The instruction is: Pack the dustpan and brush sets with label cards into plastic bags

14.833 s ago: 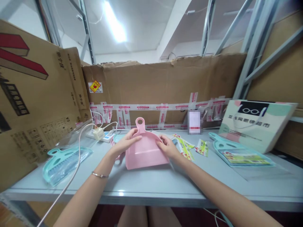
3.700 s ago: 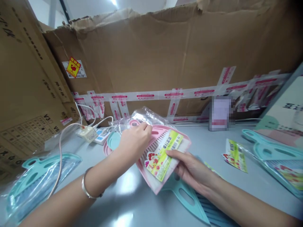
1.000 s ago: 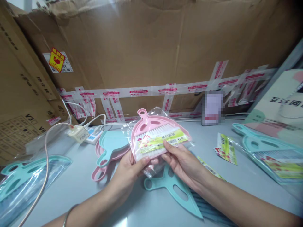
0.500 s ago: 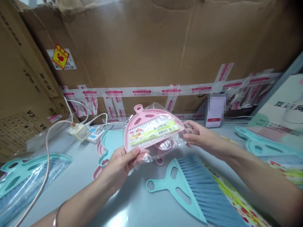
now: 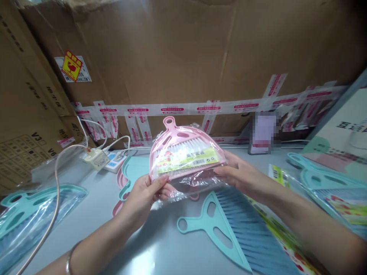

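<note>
Between both hands I hold up a pink dustpan and brush set [image 5: 187, 133] in a clear plastic bag, with white bristles and a yellow-green printed label on its front. My left hand [image 5: 153, 191] pinches the lower left corner, thumb on the front. At the lower right edge my right hand [image 5: 233, 170] grips the bag, its fingers partly behind it. Below lies a turquoise brush [image 5: 218, 233] with blue bristles, its handle pointing left. Behind my left hand, a turquoise dustpan [image 5: 134, 170] rests over pink pieces [image 5: 117, 208], partly covered by my wrist.
Bagged turquoise sets lie at the left [image 5: 37, 206] and right [image 5: 329, 183]. A charger [image 5: 96, 158] and power strip [image 5: 114, 162] with cables stand at the back left. A phone [image 5: 262, 131] leans against the large cardboard box [image 5: 177, 57]. One cable crosses the left side.
The bagged pink set has risen slightly and tilted more upright. My right hand has shifted along its lower right edge, its thumb now on the front.
</note>
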Motion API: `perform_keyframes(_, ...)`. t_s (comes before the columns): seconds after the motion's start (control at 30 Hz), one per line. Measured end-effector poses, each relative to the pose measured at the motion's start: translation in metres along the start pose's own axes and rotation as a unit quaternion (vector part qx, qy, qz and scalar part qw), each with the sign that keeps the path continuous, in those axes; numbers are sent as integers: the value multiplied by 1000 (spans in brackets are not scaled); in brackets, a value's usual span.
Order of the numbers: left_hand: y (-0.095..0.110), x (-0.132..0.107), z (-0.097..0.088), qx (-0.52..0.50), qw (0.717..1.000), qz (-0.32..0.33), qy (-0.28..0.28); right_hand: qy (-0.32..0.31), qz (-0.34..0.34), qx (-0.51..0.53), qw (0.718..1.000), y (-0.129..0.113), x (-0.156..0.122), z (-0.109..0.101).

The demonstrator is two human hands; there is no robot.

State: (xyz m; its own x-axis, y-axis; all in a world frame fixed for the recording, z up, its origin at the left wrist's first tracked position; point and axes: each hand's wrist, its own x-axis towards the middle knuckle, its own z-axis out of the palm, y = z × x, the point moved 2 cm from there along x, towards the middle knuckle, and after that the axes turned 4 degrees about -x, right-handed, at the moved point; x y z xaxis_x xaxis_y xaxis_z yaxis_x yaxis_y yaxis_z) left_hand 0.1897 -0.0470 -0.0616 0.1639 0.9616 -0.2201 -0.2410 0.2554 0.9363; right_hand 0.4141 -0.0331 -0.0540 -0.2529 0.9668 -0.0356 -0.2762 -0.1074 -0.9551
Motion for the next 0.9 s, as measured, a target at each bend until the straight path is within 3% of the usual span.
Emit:
perform_keyframes(0.07, 1, 0, -1, 0, 1000, 5, -5, -59, 16, 10, 998, -7, -2, -8)
perform_keyframes(0.13, 3, 0, -2, -4, 1000, 0, -6, -77, -1, 10, 997, -16, -4, -15)
perform_keyframes(0.23, 5, -1, -3, -16, 1000, -14, -8, -30, -74, -69, 994, -24, -4, -20)
perform_keyframes(0.37, 6, -1, -2, -18, 999, -31, -26, 8, -159, -203, 966, -22, -1, -10)
perform_keyframes(0.57, 5, 1, -2, 32, 997, -38, -53, 88, -205, -180, 958, 1, 10, -5)
perform_keyframes(0.7, 5, 2, -6, 27, 997, 51, -51, 129, -208, -144, 959, 17, 14, -7)
perform_keyframes(0.8, 5, -1, -6, 21, 987, 132, -90, 156, -208, -123, 958, 22, 13, -4)
perform_keyframes(0.9, 5, -6, -1, 119, 966, 203, -109, 186, -230, -118, 948, 20, 9, 1)
